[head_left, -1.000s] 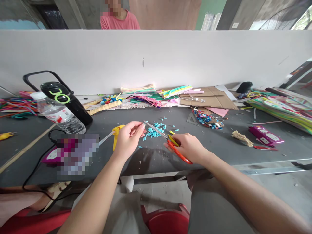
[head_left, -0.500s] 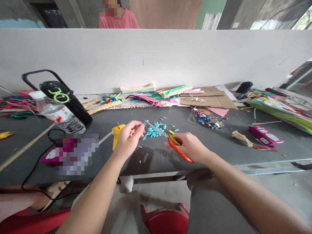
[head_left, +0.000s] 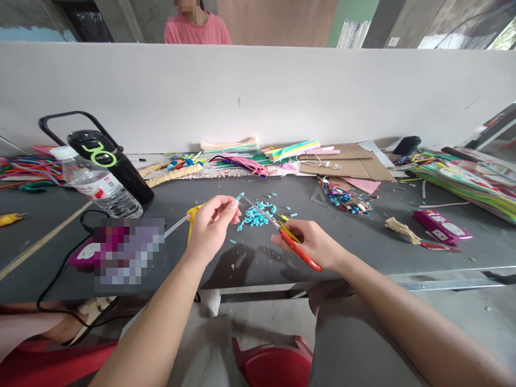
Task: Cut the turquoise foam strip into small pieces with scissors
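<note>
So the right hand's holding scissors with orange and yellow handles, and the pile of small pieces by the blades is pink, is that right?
Not quite: the pile of small pieces by the blades is light blue, not pink, as the head view shows. The right hand does hold the orange-and-yellow-handled scissors.

One camera is riding on the wearer's head, looking forward and down across the bench (head_left: 374, 263) from above its near edge. It is sitting close: the left hand (head_left: 212, 223) and right hand (head_left: 314, 242) are showing near the middle of the view, with the forearms (head_left: 407, 306) filling much of the lower part. Below the near edge, the camera is taking in the wearer's legs (head_left: 342, 344), a red seat (head_left: 278, 368) and the floor (head_left: 463, 322). Along the far edge, a white board (head_left: 258, 86) is spanning the whole view, and over its top the camera is catching a person (head_left: 205, 32). The bench is running out of view on both sides.
</note>
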{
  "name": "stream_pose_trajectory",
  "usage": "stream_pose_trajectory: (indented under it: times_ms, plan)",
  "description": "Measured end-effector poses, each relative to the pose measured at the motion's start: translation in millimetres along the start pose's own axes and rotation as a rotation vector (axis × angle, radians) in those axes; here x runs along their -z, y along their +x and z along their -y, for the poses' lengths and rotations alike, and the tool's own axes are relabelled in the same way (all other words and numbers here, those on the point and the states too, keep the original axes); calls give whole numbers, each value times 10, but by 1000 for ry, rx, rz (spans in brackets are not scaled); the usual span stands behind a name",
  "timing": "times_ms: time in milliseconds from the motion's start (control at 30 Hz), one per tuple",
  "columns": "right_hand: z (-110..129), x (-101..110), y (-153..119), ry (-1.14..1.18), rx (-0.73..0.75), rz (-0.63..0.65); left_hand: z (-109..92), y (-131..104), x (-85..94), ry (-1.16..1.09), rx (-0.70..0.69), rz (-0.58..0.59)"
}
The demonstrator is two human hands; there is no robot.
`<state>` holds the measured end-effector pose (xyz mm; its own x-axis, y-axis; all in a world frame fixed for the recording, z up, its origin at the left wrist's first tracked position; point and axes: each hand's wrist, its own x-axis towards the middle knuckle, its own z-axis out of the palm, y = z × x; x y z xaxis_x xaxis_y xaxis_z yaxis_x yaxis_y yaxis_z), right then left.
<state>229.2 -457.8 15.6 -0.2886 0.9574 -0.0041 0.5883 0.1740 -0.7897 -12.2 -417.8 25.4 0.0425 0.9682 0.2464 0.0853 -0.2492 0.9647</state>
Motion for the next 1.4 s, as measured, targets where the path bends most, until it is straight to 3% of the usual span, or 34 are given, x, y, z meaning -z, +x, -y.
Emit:
stream_pose_trajectory:
  times_ms: [967,1100,1233,1400]
  plan:
    - [42,-90,8,-38,-12,-12,54,6,-5,-28,28,44]
    - [1,-32,2,-114,-39,-28,62,25,68,-39,83,58]
    - [-74,103,-17,-262,15,-22,35,36,157,23,41,20]
    - [-128,228,-36,-410,69,56,-53,22,173,248,71,223]
